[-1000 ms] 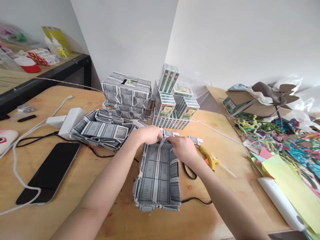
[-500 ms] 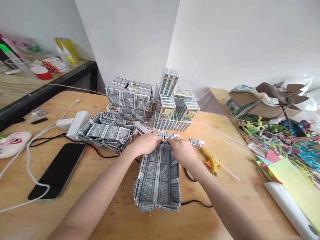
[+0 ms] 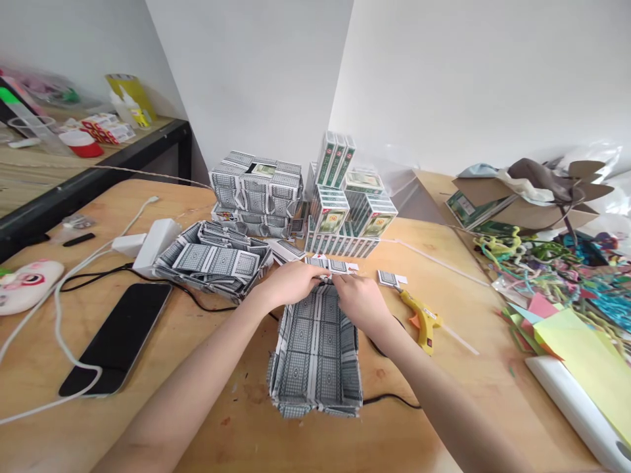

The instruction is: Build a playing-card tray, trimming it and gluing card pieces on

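Note:
An open box made of playing cards [image 3: 313,355], with grey patterned backs, lies lengthwise in front of me. At its far end my left hand [image 3: 293,282] pinches the rim with closed fingers. Close beside it, my right hand [image 3: 362,302] is closed on the same far rim; the fingertips nearly meet and partly hide what they press. Just beyond the fingers lie a few folded playing cards [image 3: 338,265]. A yellow hot glue gun [image 3: 421,318] rests to the right of my right hand, near a single folded card [image 3: 387,278].
Left of the box stands a second card box [image 3: 211,259] filled with card pieces. Behind are a stacked card structure [image 3: 256,190] and packs of cards [image 3: 340,210]. A phone [image 3: 118,338], white cables and a power adapter [image 3: 156,243] lie left. Coloured paper [image 3: 582,335] and pipe cleaners sit right.
Both hands stay at the box's far rim, with only a slight shift of the fingers. The whole view has moved a little.

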Demonstrator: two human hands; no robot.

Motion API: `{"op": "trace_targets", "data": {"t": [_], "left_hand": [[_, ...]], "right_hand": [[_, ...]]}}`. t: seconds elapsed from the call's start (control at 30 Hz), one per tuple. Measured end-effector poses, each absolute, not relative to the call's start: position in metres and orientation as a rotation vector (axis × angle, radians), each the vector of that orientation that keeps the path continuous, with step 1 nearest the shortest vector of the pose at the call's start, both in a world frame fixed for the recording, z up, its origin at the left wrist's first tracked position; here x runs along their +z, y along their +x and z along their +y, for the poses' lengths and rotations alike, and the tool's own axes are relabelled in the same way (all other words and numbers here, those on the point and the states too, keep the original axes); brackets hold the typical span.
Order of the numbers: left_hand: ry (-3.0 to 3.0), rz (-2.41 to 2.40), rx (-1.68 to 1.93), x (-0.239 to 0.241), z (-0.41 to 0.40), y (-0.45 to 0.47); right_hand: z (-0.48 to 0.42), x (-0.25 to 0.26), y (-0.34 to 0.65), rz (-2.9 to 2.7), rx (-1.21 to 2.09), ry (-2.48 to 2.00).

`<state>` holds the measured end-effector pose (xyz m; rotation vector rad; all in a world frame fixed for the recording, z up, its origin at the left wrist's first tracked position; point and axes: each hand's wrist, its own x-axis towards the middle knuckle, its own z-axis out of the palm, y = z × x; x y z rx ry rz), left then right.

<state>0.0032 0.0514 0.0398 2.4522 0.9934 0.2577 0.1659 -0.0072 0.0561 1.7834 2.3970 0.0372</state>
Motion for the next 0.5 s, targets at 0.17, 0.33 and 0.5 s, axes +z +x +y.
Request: {"op": "trace_targets", "data": {"t": [0.17,0.33,0.5], "left_hand": [[2.491,1.010,0.281,0.043,0.047,0.008],[2.520,1.031,0.286,0.047,0.045,0.009],[2.532,1.019,0.271,0.048,0.045,0.009]], "right_hand": [[-0.008,0.058,0.179,2.414,-0.033,1.883],[-0.009,0.062,0.179,2.440,-0.029,1.874],[-0.005,0.071,0.175,2.390,-0.008,1.786]]}}
